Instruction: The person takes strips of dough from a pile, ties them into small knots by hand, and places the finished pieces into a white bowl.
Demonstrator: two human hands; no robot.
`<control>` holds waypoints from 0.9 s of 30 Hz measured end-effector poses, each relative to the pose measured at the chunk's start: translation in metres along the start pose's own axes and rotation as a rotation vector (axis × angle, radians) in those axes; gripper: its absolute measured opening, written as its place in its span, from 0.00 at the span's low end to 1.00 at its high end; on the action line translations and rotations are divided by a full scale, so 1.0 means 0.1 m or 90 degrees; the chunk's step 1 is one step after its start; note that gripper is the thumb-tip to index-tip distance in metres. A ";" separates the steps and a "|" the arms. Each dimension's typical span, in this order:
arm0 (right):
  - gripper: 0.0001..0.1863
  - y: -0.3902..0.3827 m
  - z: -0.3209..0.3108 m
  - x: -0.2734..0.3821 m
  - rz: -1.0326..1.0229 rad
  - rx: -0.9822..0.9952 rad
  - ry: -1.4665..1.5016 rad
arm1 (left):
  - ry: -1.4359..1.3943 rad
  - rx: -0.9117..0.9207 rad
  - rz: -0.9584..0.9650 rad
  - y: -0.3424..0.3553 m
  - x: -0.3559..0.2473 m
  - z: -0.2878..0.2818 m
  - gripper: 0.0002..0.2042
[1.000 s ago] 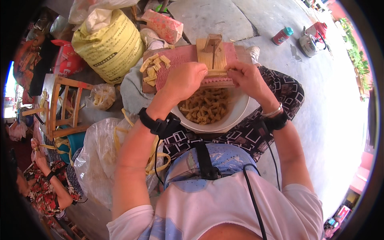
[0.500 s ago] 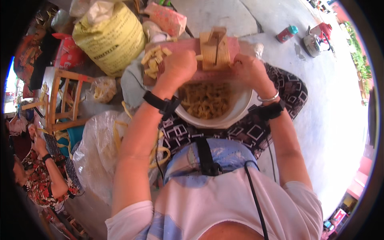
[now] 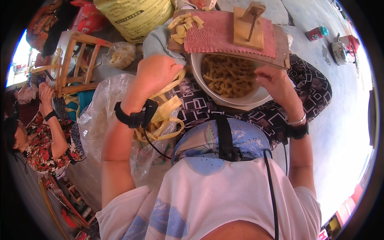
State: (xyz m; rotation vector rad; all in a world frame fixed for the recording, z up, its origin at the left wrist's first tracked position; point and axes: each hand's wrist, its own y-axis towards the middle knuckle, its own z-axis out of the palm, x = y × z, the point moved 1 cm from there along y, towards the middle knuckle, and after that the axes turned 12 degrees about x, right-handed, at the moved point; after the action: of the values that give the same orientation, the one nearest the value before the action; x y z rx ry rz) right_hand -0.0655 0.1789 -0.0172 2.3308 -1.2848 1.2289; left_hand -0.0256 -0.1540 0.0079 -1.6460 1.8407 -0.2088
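The bag [image 3: 105, 106] has yellow strips [image 3: 166, 110] along its right edge; the board [image 3: 281, 61] overhangs the far rim of the bowl [image 3: 262, 93]. The strips lie just bodyward of the left hand [image 3: 157, 74], the nearer one, a strip slanting down-left from its fingertips. Back up, it seems to pinch that strip. The right hand [image 3: 277, 81] hangs at the bowl's right rim, fingers curled; whether holding anything, I cannot tell. Pieces [image 3: 185, 29] lie along the board's left edge.
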 end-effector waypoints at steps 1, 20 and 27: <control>0.12 0.01 0.03 0.05 -0.001 0.040 0.011 | 0.071 0.017 -0.051 -0.02 0.03 0.08 0.17; 0.22 -0.04 0.23 1.00 -0.213 0.190 -0.168 | -0.307 0.088 0.334 -1.06 -0.91 0.05 0.06; 0.17 -0.27 0.08 1.12 -0.322 0.172 -0.044 | -0.417 0.119 0.317 -0.98 -1.03 0.31 0.08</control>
State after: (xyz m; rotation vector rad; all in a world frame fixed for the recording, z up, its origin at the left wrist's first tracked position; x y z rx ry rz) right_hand -0.0093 0.1240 0.0671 2.6704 -0.5025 1.2059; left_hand 0.0730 -0.0684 0.0718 -0.9264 1.5832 0.3292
